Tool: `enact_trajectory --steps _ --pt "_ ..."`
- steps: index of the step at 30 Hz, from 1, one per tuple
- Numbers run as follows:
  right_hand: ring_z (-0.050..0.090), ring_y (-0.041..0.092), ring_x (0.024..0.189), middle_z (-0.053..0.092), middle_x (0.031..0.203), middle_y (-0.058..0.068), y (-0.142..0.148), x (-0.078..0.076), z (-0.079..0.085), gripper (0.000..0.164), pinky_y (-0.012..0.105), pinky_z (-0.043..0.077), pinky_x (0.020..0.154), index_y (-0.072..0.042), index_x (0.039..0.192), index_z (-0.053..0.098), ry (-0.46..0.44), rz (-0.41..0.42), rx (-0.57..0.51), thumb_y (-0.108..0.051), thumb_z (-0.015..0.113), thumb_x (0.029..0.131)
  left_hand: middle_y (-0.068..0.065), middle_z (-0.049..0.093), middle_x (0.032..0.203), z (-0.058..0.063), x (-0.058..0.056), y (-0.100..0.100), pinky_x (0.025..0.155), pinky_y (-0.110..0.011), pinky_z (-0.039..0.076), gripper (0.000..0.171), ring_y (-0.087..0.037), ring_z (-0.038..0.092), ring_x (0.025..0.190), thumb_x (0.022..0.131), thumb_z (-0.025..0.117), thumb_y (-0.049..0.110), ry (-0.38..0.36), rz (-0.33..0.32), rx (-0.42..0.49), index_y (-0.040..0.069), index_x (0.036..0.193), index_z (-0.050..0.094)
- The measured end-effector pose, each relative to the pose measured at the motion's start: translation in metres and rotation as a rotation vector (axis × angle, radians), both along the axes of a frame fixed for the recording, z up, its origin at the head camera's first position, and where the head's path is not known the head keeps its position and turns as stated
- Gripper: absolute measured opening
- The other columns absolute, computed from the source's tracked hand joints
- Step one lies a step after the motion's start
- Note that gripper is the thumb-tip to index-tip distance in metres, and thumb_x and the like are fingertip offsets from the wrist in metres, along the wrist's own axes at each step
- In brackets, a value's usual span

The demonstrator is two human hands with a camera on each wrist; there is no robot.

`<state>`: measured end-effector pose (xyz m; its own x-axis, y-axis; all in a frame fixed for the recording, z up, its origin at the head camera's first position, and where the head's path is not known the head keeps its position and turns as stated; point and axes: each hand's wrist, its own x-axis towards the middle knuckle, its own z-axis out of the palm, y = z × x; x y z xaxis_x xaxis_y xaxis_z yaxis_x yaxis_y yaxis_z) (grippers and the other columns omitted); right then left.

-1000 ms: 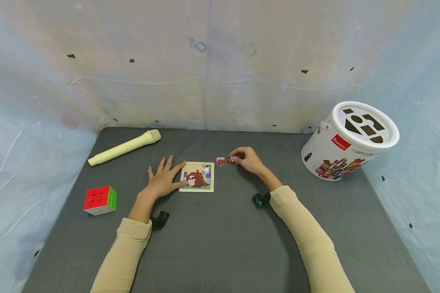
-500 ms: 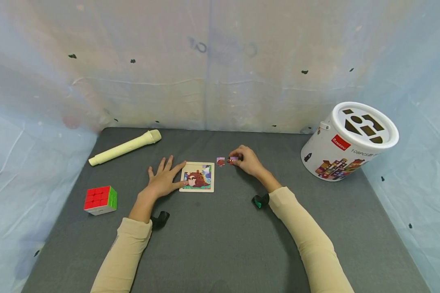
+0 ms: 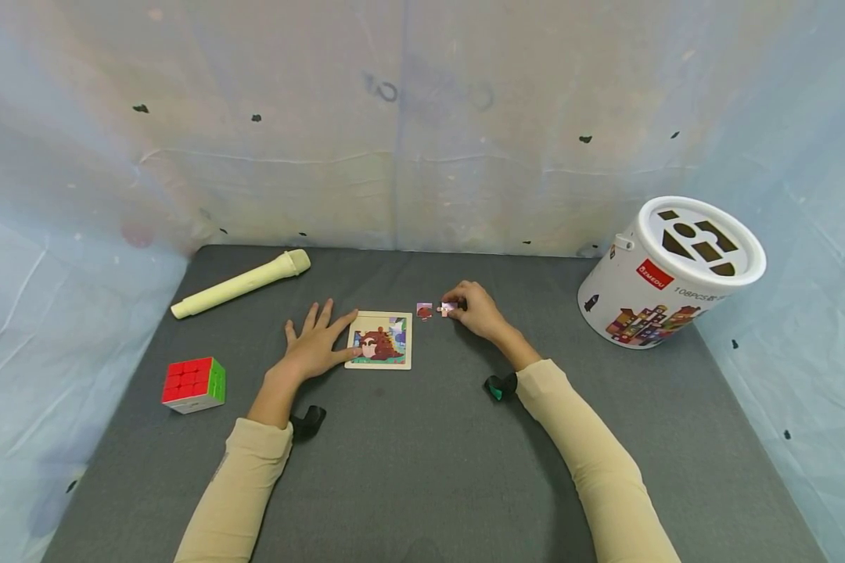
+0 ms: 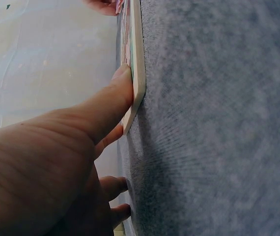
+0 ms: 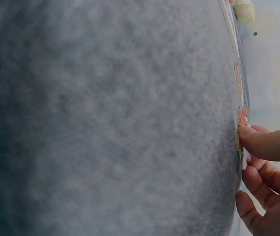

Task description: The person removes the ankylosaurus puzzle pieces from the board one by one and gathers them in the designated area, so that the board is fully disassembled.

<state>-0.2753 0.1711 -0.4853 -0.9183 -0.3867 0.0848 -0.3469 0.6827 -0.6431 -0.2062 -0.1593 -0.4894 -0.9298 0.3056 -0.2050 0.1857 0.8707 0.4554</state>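
A square wooden jigsaw board (image 3: 372, 321) lies flat, its picture showing a figure with reddish-brown hair; bare pale wood shows along its upper left. My left hand (image 3: 311, 350) rests with spread fingers at the board's left side, the index fingertip at the top corner. In the left wrist view the thumb (image 4: 116, 91) presses on the frame's edge. Right of the board, my right hand (image 3: 480, 310) pinches a small jigsaw piece (image 3: 447, 310) between thumb and fingers, close over the table; its knobs show in the right wrist view. Between them lies another jigsaw piece (image 3: 425, 311), pink and brown.
A red, green and white puzzle cube (image 3: 193, 385) sits at the left. Behind it lies a pale yellow microphone-shaped stick (image 3: 241, 283). A white block bucket (image 3: 665, 281) with shaped holes in its lid stands at the right back. Plastic sheeting (image 3: 422, 180) hangs behind the grey table (image 3: 408, 469).
The jigsaw piece in my right fingers has turned, so a lighter face with knobs shows. My right hand has barely shifted; the left hand and the board stay put.
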Motion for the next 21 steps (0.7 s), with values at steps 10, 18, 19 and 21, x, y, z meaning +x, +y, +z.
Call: enact_trajectory --steps 10,18,19,21 --pt "0.050 0.026 0.099 0.063 0.105 0.011 -0.0002 0.0006 -0.0005 0.021 0.042 0.044 0.085 -0.001 0.112 0.074 -0.005 -0.002 0.008 -0.001 0.071 0.091 -0.024 0.000 0.164 0.0026 0.0011 -0.0001 0.103 -0.078 -0.010 0.082 -0.047 -0.007 0.149 0.094 0.064 0.051 0.004 -0.002 0.001 0.022 0.160 0.026" --pt "0.050 0.026 0.097 0.063 0.105 0.011 0.0014 0.0004 -0.0009 0.023 0.041 0.043 0.083 -0.001 0.114 0.074 -0.001 0.003 0.005 -0.003 0.072 0.091 -0.024 0.000 0.164 0.0015 0.0008 0.0000 0.103 -0.078 -0.010 0.082 -0.047 -0.007 0.149 0.094 0.064 0.052 0.002 0.001 0.005 0.022 0.160 0.027" --pt "0.050 0.026 0.097 0.063 0.105 0.011 0.0016 0.0004 -0.0010 0.023 0.040 0.043 0.083 -0.001 0.114 0.074 -0.004 0.001 0.003 -0.003 0.072 0.091 -0.024 0.000 0.164 0.0014 0.0009 0.0000 0.103 -0.078 -0.010 0.082 -0.047 -0.007 0.149 0.094 0.064 0.052 0.003 0.000 0.004 0.022 0.160 0.026" --pt "0.049 0.026 0.097 0.063 0.106 0.011 0.0020 0.0003 -0.0012 0.023 0.040 0.042 0.083 -0.001 0.114 0.074 -0.009 -0.004 -0.001 -0.004 0.072 0.091 -0.024 0.000 0.164 0.0015 0.0010 0.0000 0.103 -0.078 -0.010 0.082 -0.047 -0.007 0.149 0.093 0.064 0.053 0.002 0.000 0.004 0.022 0.160 0.026"
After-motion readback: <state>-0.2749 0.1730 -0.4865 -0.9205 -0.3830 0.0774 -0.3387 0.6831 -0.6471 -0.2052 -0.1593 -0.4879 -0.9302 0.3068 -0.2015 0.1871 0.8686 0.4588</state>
